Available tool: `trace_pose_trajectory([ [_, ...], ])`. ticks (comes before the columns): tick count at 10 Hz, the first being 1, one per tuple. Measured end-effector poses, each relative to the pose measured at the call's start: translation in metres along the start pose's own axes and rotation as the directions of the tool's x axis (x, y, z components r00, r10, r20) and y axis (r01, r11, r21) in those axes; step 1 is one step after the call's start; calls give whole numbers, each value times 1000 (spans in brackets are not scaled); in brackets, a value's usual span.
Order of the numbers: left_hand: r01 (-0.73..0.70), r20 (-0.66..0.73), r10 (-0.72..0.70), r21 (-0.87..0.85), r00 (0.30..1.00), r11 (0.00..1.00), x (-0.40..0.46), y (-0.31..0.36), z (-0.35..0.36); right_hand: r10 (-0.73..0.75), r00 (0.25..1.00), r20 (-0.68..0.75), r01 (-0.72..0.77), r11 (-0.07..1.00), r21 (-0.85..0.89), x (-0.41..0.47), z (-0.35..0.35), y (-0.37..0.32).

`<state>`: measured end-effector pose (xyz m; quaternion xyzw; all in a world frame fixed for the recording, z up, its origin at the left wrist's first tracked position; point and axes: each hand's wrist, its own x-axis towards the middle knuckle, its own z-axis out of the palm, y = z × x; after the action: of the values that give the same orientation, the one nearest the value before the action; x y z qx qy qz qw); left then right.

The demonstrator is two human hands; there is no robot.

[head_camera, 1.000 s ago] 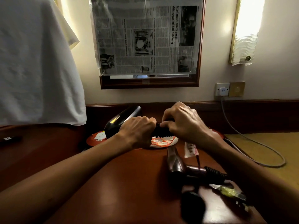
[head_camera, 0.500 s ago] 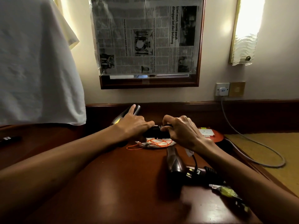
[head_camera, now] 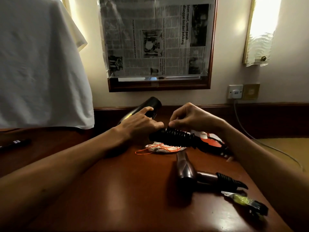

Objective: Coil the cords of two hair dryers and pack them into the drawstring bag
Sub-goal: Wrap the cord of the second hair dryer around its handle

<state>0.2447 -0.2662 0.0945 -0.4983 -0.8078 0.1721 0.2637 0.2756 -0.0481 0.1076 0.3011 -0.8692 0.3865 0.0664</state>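
Head view shows the left hand (head_camera: 140,126) clenched around the handle of a glossy black hair dryer (head_camera: 147,107), its barrel pointing up and away toward the wall, its ribbed black cord sleeve (head_camera: 177,137) sticking out to the right. The right hand (head_camera: 192,118) pinches at the top of that sleeve with thumb and fingertips; whether it holds cord there cannot be told.

A likely risk, as a judgement: the cord trailing off right of the sleeve passes over a red flat object (head_camera: 215,142) and could drag it, or snag on the second dryer, while being coiled. A loose pinch could also let loops spring open.

Directly below both hands, on the reddish-brown wooden worktop (head_camera: 125,190), lies the crumpled white drawstring bag with an orange cord (head_camera: 160,149), near but not touching either hand. A bronze-brown hair dryer (head_camera: 189,171) lies nearer the person, well right of the left hand and beneath the right forearm, untouched, a yellow-and-black plug (head_camera: 245,201) beside it.
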Motion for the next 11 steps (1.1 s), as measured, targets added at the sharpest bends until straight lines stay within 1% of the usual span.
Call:
trace_pose_trajectory([
  [1,-13,-125,7,-49,992,999,3,-3,-7,71,997,-32,-65,985,158,-5,4,14],
  [2,108,-156,-141,-203,978,973,12,-7,-8,287,946,-151,-222,913,344,-8,23,31],
  [3,247,-187,-333,-374,924,894,20,-8,-13,344,934,-92,-249,816,522,-17,52,25],
  [4,430,-134,-506,-371,852,823,24,-16,-14,381,917,115,-381,758,528,-41,86,7],
  [5,518,-13,-523,-118,853,847,22,-20,-6,399,883,247,-467,701,539,-54,92,-17],
  [6,463,117,-472,101,874,881,14,-10,17,400,912,90,-400,916,-18,-38,75,-34],
  [7,376,202,-400,145,894,915,6,3,36,218,974,58,-149,817,-557,-19,46,-48],
  [8,248,222,-269,118,937,962,-8,17,49,117,990,77,-26,691,-722,2,23,-44],
  [9,208,163,-208,19,964,978,-28,33,59,81,992,99,4,752,-659,22,30,-8],
  [10,217,104,-210,-68,972,974,-50,36,69,212,967,140,-124,874,-471,28,72,34],
  [11,341,90,-332,-134,939,930,-72,33,76,645,700,-306,-712,664,-228,19,112,85],
])
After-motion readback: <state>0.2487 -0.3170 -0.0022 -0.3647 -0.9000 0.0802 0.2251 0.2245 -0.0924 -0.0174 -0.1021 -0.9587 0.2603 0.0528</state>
